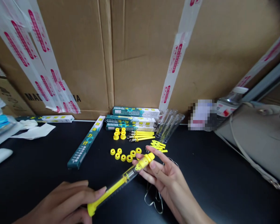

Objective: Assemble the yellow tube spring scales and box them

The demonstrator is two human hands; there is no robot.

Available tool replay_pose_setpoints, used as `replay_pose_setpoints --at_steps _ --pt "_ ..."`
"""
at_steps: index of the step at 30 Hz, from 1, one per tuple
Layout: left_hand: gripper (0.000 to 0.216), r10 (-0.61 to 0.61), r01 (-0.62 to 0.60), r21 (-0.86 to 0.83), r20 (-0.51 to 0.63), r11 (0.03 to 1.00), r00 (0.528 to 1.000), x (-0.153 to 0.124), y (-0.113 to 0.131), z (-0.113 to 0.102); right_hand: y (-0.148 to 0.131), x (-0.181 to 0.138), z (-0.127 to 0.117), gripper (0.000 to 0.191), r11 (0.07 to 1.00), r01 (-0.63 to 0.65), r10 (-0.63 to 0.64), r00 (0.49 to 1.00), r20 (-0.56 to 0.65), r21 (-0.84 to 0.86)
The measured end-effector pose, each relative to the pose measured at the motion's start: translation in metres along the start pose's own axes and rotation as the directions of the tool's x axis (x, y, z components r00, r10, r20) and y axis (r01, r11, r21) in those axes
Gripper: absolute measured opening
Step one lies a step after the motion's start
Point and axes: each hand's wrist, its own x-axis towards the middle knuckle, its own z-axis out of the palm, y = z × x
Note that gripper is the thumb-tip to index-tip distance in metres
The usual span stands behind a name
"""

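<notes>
A clear tubular spring scale [115, 189] with yellow end parts slants up to the right in front of me. My left hand [68, 200] is closed around its lower yellow end, the thumb lying along the tube. At the upper end, the fingers and thumb of my right hand [171, 179] grip the yellow cap [146, 161]. A metal spring shows inside the tube near that cap. Just beyond my right hand lie several small yellow rings [129, 158] and thin yellow pieces [159, 145]. Bent metal wire hooks [151, 203] lie beside and partly under my right hand.
Behind stand yellow flanged caps [123, 135], yellow rods with metal ends [143, 134], clear tubes [170, 126] and stacked narrow boxes [135, 119]. Another box [86, 143] lies left. A bottle [231, 101] and grey bag [256, 137] are right; a large carton [140, 62] walls the back.
</notes>
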Motion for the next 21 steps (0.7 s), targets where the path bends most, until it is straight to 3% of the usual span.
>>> replay_pose_setpoints --at_steps 3,7,15,21 --pt "0.036 -0.011 0.017 -0.071 0.093 0.997 0.996 0.009 0.005 -0.005 -0.001 0.0 -0.001 0.056 1.0 0.014 -0.014 1.0 0.026 0.004" --pt "0.038 0.056 -0.047 -0.061 0.163 0.997 0.985 0.021 0.01 -0.012 -0.002 0.003 -0.005 0.036 0.999 0.034 -0.034 0.999 0.026 0.004" --pt "0.037 0.073 -0.063 -0.069 0.147 0.996 0.986 0.02 0.012 -0.011 0.001 0.003 -0.006 0.023 0.999 0.034 -0.034 0.999 0.001 -0.035" --pt "0.039 0.045 -0.04 -0.035 0.175 0.999 0.984 0.013 0.01 -0.016 0.003 0.005 -0.006 0.028 0.999 0.03 -0.03 1.0 0.0 -0.04"
